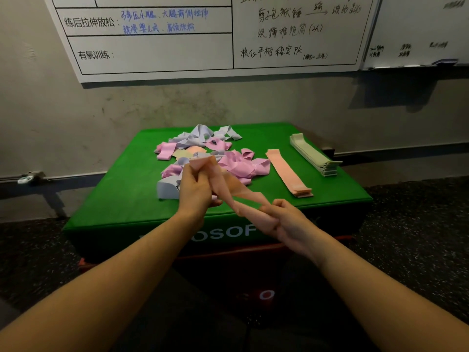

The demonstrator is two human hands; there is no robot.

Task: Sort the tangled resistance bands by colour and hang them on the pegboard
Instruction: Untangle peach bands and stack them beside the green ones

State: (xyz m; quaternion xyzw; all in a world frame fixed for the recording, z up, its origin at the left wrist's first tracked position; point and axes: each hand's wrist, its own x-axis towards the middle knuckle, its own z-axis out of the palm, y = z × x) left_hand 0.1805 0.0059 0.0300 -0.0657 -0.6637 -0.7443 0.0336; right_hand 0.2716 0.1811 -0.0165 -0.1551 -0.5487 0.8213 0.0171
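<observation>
A twisted peach band (228, 185) stretches between both hands above the near part of the green padded box (132, 189). My left hand (194, 189) grips its upper end, and my right hand (284, 219) grips its lower end. Behind them lies a tangled heap of pink, lilac, pale yellow and peach bands (203, 148). To the right, a flat stack of peach bands (288, 171) lies beside a flat stack of pale green bands (313, 154). No pegboard is in view.
The green box stands on a red box (228, 252) on dark speckled floor. A whiteboard (203, 41) with handwriting hangs on the grey wall behind. A second whiteboard (418, 31) is at the top right.
</observation>
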